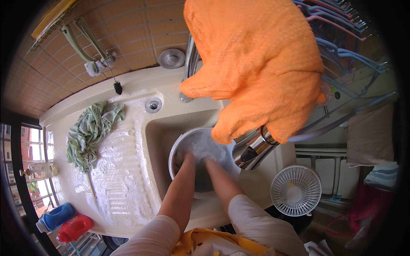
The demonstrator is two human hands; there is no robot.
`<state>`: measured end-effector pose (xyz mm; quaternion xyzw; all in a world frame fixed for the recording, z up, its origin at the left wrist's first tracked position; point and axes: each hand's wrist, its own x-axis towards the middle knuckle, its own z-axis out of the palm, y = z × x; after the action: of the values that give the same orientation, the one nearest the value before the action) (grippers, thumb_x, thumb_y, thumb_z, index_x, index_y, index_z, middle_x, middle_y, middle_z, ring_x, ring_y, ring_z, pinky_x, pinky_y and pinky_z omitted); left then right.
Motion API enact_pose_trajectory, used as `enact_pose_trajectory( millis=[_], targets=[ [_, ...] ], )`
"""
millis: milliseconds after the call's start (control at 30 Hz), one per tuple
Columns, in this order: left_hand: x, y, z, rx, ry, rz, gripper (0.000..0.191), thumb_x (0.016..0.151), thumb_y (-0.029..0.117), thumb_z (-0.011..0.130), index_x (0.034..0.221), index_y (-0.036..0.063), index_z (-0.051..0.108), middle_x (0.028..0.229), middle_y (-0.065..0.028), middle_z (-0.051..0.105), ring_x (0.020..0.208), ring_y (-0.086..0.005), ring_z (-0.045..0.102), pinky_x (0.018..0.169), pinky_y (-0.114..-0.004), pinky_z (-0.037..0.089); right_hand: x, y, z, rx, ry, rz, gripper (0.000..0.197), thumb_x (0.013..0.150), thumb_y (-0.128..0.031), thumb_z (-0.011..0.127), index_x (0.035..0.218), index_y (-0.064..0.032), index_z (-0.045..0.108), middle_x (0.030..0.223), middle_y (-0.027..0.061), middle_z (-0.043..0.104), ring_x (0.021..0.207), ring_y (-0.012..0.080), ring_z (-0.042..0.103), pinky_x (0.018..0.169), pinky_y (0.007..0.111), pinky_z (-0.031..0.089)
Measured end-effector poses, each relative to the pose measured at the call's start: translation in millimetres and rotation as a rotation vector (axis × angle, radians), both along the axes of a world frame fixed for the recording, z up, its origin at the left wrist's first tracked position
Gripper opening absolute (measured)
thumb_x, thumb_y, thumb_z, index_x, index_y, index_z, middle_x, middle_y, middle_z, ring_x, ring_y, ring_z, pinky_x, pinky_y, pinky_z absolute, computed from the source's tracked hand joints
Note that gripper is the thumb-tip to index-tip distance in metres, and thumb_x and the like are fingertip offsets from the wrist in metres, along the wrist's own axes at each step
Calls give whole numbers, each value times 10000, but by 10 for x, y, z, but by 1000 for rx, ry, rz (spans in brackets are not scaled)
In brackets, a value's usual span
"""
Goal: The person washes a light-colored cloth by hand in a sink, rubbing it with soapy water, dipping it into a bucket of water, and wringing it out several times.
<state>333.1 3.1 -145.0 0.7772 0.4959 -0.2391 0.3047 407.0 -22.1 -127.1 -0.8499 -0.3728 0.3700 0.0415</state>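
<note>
Both of my forearms reach down into a round white basin (pixel 171 160) of cloudy grey water (pixel 221 148) that sits in the sink (pixel 157 134). Under the surface are my left hand (pixel 188 156) and, beside it, my right hand (pixel 209 162). The murky water hides my fingers and whatever they may hold. Left of the sink, a bunched green and white patterned cloth (pixel 85 137) lies on a ribbed washboard surface (pixel 118 179) covered in suds.
A large orange towel (pixel 259 57) hangs over the sink's right side, partly covering the faucet (pixel 190 60) and a shiny metal cylinder (pixel 253 152). Blue and pink hangers (pixel 349 52) crowd the upper right. A white fan (pixel 294 192) stands right; blue (pixel 57 216) and red bottles (pixel 75 227) stand lower left.
</note>
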Motion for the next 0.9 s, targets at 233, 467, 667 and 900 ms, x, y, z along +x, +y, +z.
enact_pose_trajectory(
  millis=[233, 467, 667, 900],
  targets=[
    [-145, 72, 219, -241, -519, 698, 362, 986, 310, 547, 1269, 85, 565, 1255, -96, 577, 1095, -236, 550, 929, -371, 450, -230, -282, 613, 501, 910, -538, 514, 864, 43, 545, 1369, -19, 476, 1293, 128, 595, 1160, 231, 599, 971, 347, 497],
    [-77, -165, 1070, -1078, -1300, 1264, 308, 986, 327, 583, 1164, 79, 623, 1133, -79, 643, 968, -184, 631, 836, -338, 525, -486, -716, 1550, 845, 142, -12, 358, 767, -148, 756, 1095, -75, 633, 1093, 219, 680, 998, 446, 638, 849, 472, 525],
    [-242, -210, 342, 442, -1096, 92, 216, 927, 277, 609, 965, 64, 624, 929, -72, 657, 844, -211, 640, 772, -358, 529, -121, -461, 959, 873, -111, 208, 310, 733, -170, 744, 998, -82, 609, 991, 174, 670, 929, 407, 644, 781, 495, 516],
    [118, -600, 857, 406, -494, 523, 343, 868, 241, 654, 1126, 18, 616, 1147, -214, 653, 1044, -365, 641, 930, -486, 492, 249, -802, 136, 253, -798, 583, 561, 881, -311, 604, 1397, -139, 466, 1536, 73, 297, 1428, 313, 247, 936, 591, 445]
  ],
)
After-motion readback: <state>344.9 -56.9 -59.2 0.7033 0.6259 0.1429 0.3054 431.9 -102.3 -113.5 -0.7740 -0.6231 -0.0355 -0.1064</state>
